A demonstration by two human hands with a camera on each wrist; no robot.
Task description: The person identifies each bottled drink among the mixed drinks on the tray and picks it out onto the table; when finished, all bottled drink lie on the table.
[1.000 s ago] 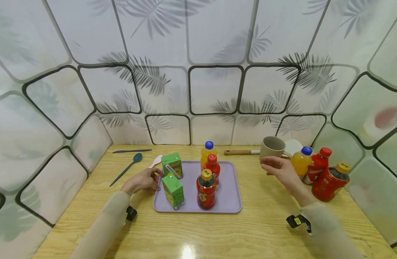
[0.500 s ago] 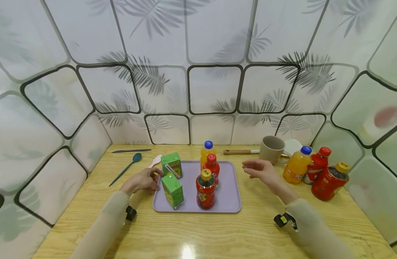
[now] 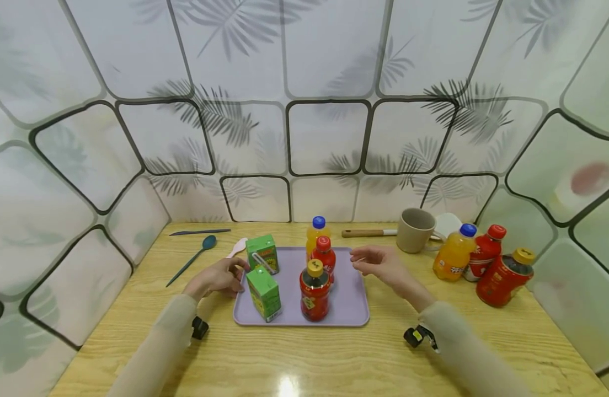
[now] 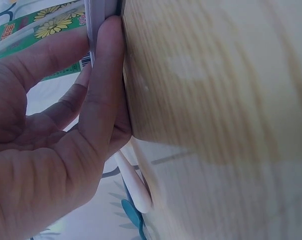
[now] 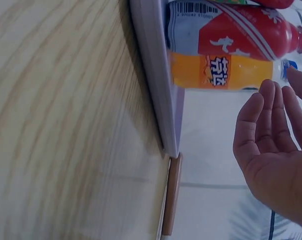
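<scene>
A lilac tray (image 3: 351, 314) lies on the wooden table. My left hand (image 3: 220, 278) pinches its left rim, the digits on either side of the edge in the left wrist view. On the tray's left stand two green drink cartons, one in front (image 3: 265, 295) and one behind (image 3: 266, 251). To their right are a yellow-capped dark bottle (image 3: 315, 300), a red bottle (image 3: 324, 256) and a blue-capped orange drink bottle (image 5: 230, 72). Over the tray's right side hovers my right hand (image 3: 384, 269), fingers loosely bent around nothing, apart from the bottles.
A beige mug (image 3: 412, 231) stands at the back right, by a wooden-handled utensil (image 3: 369, 233). Farther right are an orange drink bottle (image 3: 453, 256), a red bottle (image 3: 485, 253) and a dark bottle (image 3: 505, 281). A teal spoon (image 3: 191, 260), blue knife (image 3: 200, 232) and pink utensil (image 3: 238, 247) lie left.
My right hand has travelled left, from beside the right-hand bottles and mug to the tray's right side. My left hand keeps its hold on the tray, which stays put.
</scene>
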